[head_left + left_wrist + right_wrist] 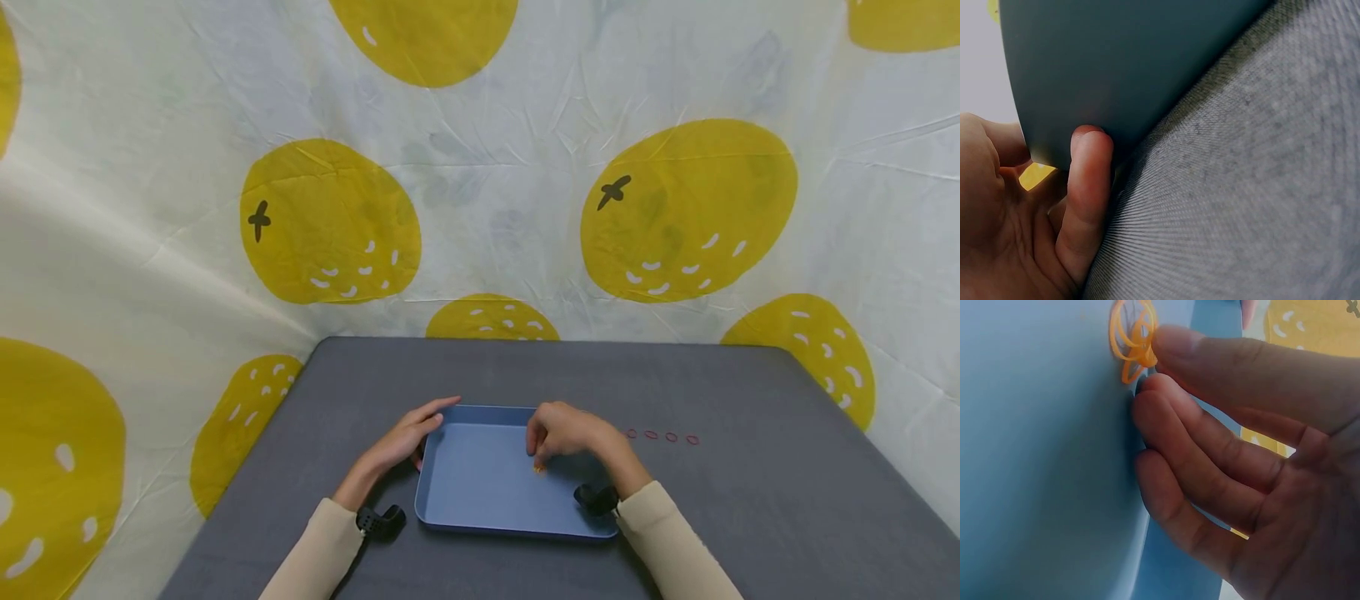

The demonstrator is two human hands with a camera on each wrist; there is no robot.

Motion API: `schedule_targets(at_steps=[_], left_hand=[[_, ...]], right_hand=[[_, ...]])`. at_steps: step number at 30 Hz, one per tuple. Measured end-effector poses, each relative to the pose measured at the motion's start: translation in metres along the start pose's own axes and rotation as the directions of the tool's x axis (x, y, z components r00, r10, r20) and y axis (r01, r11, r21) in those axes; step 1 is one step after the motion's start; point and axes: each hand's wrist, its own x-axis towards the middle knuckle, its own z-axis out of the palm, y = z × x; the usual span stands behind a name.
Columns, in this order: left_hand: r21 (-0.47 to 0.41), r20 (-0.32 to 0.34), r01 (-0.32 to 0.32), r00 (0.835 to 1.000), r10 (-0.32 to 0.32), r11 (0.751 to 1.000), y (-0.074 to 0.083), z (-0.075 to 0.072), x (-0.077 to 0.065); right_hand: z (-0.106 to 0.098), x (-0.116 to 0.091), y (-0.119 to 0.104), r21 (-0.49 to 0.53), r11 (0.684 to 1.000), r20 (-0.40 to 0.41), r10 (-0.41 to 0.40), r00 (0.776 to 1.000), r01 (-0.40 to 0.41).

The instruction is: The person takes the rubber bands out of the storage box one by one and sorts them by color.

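A shallow blue tray (480, 492) lies on the grey table. At its upper left corner my left hand (405, 437) holds the side, thumb at the rim; in the left wrist view a fingertip (1090, 140) presses the outer wall (1110, 69). My right hand (566, 431) reaches down over the tray's right half. Its thumb and fingers pinch a small bunch of orange rubber bands (539, 468) close to the tray floor. In the right wrist view the orange loops (1124, 331) stick out past the thumb tip, while the other fingers curl beside them.
Several small red rings (671, 437) lie in a row on the table (750, 500), to the right of the tray and partly behind my right wrist. A pale curtain (495, 208) with yellow fruit prints hangs behind and to the left of the table.
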Motion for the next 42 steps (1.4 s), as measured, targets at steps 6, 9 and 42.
schedule_targets(at_steps=[6, 9, 42], left_hand=[[-0.004, -0.002, -0.001, 1.0, 0.001, 1.0, 0.001, 0.001, -0.001], [-0.004, -0.002, 0.002, 1.0, -0.002, 1.0, 0.001, 0.0, -0.001], [0.003, 0.008, -0.01, 1.0, 0.01, 1.0, -0.001, -0.001, 0.002]], right_hand=[[0.0, -0.001, 0.0, 0.005, 1.0, 0.007, -0.003, 1.0, 0.003], [0.001, -0.002, 0.0, -0.007, 1.0, 0.011, -0.008, 1.0, 0.008], [-0.009, -0.004, 0.0, -0.007, 0.999, -0.079, -0.053, 0.996, 0.052]])
